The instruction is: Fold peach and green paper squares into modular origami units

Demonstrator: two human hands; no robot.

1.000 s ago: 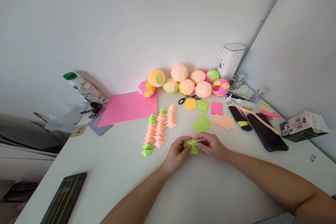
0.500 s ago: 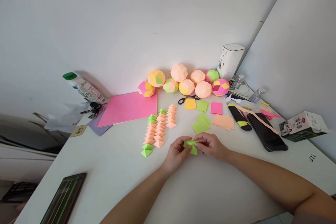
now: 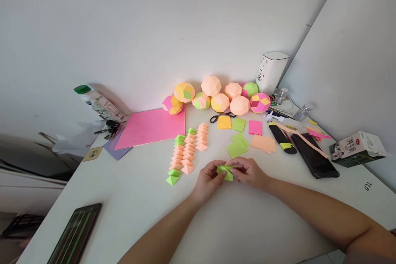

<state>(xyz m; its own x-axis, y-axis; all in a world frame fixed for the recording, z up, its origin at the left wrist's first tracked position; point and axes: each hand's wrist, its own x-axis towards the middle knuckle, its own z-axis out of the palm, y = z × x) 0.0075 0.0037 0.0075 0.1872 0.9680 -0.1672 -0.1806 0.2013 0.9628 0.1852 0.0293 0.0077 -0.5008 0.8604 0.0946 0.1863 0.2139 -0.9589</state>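
Observation:
A small folded green paper (image 3: 228, 174) is held between both hands over the white table. My left hand (image 3: 208, 181) pinches its left side, fingers closed on it. My right hand (image 3: 251, 173) grips the right edge with thumb and fingers. Just beyond them lie loose green sheets (image 3: 236, 147), with peach sheets (image 3: 262, 143) to their right. Rows of folded peach pieces (image 3: 187, 156) and a few folded green pieces (image 3: 172, 180) stand left of my hands.
Faceted paper balls (image 3: 220, 102) line the wall behind scissors (image 3: 214, 119) and small paper stacks. A pink sheet (image 3: 151, 128) lies at left. A cutter (image 3: 282, 138), a phone (image 3: 315, 156) and a milk carton (image 3: 355, 148) are at right. A dark tablet (image 3: 76, 235) sits front left.
The green paper has shifted very slightly between my fingers, its lower edge a little higher. Both hands have stayed in nearly the same place.

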